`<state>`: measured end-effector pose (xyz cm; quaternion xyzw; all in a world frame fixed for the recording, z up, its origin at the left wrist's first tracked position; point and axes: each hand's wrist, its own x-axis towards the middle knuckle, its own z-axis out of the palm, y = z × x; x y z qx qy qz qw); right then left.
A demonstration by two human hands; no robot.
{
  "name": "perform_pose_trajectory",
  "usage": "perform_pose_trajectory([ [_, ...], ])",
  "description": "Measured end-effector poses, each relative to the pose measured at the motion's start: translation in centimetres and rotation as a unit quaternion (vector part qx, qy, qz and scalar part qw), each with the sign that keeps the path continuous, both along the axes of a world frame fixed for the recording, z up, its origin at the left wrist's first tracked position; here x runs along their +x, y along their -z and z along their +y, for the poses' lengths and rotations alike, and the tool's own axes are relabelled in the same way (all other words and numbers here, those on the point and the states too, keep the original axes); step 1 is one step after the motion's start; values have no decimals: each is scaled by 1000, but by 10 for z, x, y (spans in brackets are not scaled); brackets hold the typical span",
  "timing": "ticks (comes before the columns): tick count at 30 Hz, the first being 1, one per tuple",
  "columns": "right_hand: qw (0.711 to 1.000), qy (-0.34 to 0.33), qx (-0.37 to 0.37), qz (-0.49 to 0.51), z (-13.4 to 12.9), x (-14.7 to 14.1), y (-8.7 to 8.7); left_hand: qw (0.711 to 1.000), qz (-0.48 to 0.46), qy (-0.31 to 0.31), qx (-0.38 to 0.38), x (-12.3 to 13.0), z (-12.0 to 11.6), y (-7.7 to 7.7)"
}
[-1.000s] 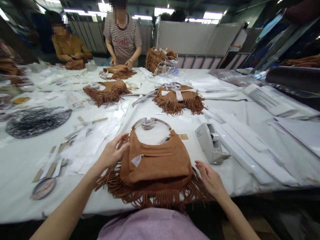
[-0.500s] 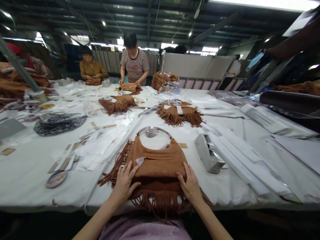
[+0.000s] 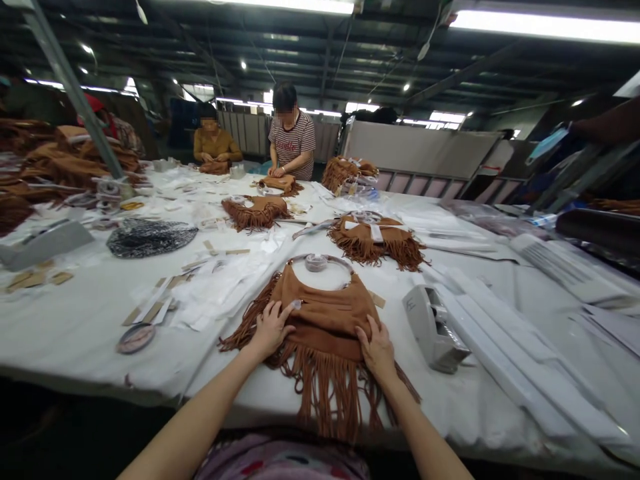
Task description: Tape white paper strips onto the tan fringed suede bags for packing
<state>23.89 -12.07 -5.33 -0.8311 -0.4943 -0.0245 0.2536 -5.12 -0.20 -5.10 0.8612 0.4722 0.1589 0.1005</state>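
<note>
A brown fringed handbag (image 3: 325,303) lies on the white-covered table in front of me, its wrapped handle (image 3: 316,263) pointing away. Long fringe (image 3: 330,387) hangs over the near table edge. My left hand (image 3: 271,328) rests on the bag's left side, fingers apart, close to a small wrapped zipper pull (image 3: 296,305). On the right side of the bag lies my right hand (image 3: 376,347), its fingers spread on the leather. Neither hand grips anything visible.
A grey tape dispenser (image 3: 435,330) stands right of the bag, beside long white strips (image 3: 500,347). Beyond lie more fringed bags (image 3: 376,237). A tape roll (image 3: 136,338), paper scraps and black mesh (image 3: 150,238) are at the left. Two people (image 3: 293,143) work across the table.
The camera view has turned left. The bag's front has creased and its fringe now spreads longer toward me. Both hands remain on the bag, the left one nearer the zipper pull.
</note>
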Motion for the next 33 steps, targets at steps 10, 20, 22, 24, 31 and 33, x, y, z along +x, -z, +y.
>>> perform_pose_trajectory([
  [10, 992, -95, 57, -63, -50, -4, -21, 986, -141, 34, 81, -25, -48, -29],
  [20, 930, -357, 65, -64, -75, -78, -10, 990, -142, 10, 25, -7, -126, -18],
  [22, 932, -351, 37, -79, -68, -84, -10, 994, -98, 37, 22, 4, -130, -21],
  [24, 933, -344, -5, -106, -63, -86, -12, 998, -49, 45, 20, 13, -133, -24],
  [31, 927, -341, -55, -144, -65, -86, -21, 1000, 16, -15, -5, 24, -131, -34],
  [33, 939, -319, -37, -125, -65, -89, -20, 999, 18, -44, -3, 33, -127, -37],
])
